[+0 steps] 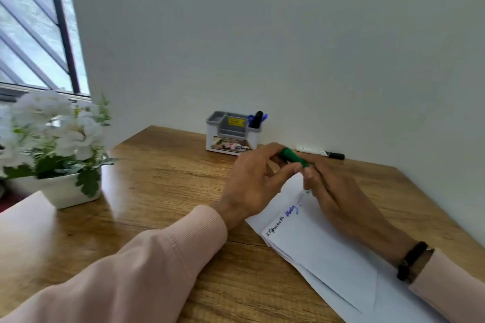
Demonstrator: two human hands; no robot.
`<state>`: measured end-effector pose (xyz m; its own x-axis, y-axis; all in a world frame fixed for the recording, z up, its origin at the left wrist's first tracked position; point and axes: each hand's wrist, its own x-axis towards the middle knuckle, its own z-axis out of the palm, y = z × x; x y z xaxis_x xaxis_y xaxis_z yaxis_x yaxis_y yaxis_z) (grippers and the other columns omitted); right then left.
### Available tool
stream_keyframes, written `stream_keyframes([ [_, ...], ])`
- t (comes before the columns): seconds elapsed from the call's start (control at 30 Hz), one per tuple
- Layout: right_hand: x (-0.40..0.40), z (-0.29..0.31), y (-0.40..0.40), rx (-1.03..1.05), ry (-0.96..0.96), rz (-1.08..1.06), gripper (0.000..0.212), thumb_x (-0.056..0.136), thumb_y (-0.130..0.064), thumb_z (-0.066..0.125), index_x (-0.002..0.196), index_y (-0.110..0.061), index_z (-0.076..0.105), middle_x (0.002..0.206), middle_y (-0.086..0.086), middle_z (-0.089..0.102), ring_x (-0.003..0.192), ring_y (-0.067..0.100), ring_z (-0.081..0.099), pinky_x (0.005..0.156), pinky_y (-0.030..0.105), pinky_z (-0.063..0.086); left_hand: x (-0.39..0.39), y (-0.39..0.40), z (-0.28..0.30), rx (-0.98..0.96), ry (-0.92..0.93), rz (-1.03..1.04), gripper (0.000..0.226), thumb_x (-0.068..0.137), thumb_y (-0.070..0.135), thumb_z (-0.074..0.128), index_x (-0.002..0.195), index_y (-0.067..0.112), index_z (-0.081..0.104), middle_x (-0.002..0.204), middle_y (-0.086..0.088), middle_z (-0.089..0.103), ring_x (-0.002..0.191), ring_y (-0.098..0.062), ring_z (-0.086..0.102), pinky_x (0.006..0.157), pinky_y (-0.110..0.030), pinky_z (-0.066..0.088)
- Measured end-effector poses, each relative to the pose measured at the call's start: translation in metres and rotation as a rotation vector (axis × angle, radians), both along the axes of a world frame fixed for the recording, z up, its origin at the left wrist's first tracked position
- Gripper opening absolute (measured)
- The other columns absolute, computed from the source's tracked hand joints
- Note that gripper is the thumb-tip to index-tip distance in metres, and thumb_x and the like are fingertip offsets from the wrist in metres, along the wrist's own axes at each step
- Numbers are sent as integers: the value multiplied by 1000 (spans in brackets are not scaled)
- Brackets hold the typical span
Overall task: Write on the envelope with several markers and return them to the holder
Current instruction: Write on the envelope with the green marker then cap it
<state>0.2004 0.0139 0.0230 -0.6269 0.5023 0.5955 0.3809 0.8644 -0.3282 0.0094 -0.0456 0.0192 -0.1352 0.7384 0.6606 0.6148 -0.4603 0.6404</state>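
Over envelope [322,241] — left hand [252,183] pinches green cap [292,157], right hand [333,191] grips marker; press cap straight on — should seat fully.

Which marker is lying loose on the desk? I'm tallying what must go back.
The white marker with the black cap, flat by the wall right of the holder. The green marker is in both hands; the others stand in the holder.

Soft daylight from the left window [34,34]; blurred flowers [49,123]; wide-angle edge warping
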Motion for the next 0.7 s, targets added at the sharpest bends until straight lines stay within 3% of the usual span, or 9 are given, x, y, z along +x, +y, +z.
stream_keyframes([
  [0.07, -2, 4, 4, 46, -15, 15, 28, 109, -31, 47, 134, -40, 55, 101, -29, 62, 96, -8, 62, 85, 7, 42, -2, 2, 0, 6, -44, -17, 27, 98, 40, 67, 116, 20, 68, 92, 6, 75, 57, -8, 70, 52, -22, 56],
  [0.13, -6, 9, 8, 148, 2, -51, 26, 106, -21, 61, 132, -22, 67, 107, -10, 59, 100, 3, 58, 89, 11, 41, -5, 4, 0, 49, -23, -2, 29, 100, 41, 64, 122, 23, 66, 95, 6, 76, 60, -5, 70, 58, -23, 60],
  [0.2, -20, 23, 9, 216, 11, -172, 26, 98, -9, 75, 124, -9, 74, 106, 6, 57, 99, 23, 59, 86, 32, 48, -10, 5, 3, 86, -37, 41, 32, 100, 44, 62, 128, 26, 63, 96, 6, 76, 63, -1, 69, 59, -19, 59],
  [0.3, -56, 60, 6, 230, 89, -168, 20, 95, -9, 78, 113, -7, 72, 91, 9, 62, 79, 26, 61, 75, 45, 56, -26, 7, 10, 159, -173, 185, 31, 104, 50, 50, 121, 28, 63, 90, 8, 73, 68, -1, 68, 56, -14, 53],
  [0.4, -102, 98, 4, 140, 172, -93, 15, 98, -24, 75, 109, -15, 69, 91, 1, 72, 82, 17, 70, 74, 23, 57, -55, 11, 8, 140, -299, 327, 36, 109, 43, 41, 99, 22, 69, 81, 7, 70, 65, -4, 64, 53, -13, 43],
  [0.47, -135, 112, 9, 91, 163, -75, 15, 97, -29, 76, 107, -19, 72, 92, -5, 74, 83, 3, 69, 71, 11, 51, -71, 13, -2, -46, -271, 377, 44, 109, 43, 42, 88, 19, 72, 75, 8, 67, 59, 1, 60, 50, -9, 41],
  [0.53, -166, 116, 16, 50, 119, -89, 15, 96, -31, 76, 106, -19, 75, 91, -7, 72, 78, -5, 64, 66, 8, 45, -79, 18, -11, -261, -222, 383, 49, 107, 45, 44, 89, 14, 77, 84, 1, 74, 67, -3, 63, 64, -20, 55],
  [0.6, -191, 113, 26, 19, 62, -123, 16, 96, -30, 76, 103, -16, 77, 92, -1, 74, 74, -6, 62, 63, 8, 43, -82, 22, -16, -344, -186, 399, 50, 105, 48, 45, 90, 14, 79, 92, -4, 77, 79, -17, 69, 78, -33, 59],
  [0.7, -212, 102, 38, -4, -6, -179, 17, 95, -27, 76, 100, -11, 78, 102, 8, 77, 78, 11, 69, 68, 15, 48, -80, 23, -16, -349, -163, 416, 51, 104, 49, 44, 88, 15, 79, 90, -4, 77, 82, -23, 71, 82, -38, 59],
])
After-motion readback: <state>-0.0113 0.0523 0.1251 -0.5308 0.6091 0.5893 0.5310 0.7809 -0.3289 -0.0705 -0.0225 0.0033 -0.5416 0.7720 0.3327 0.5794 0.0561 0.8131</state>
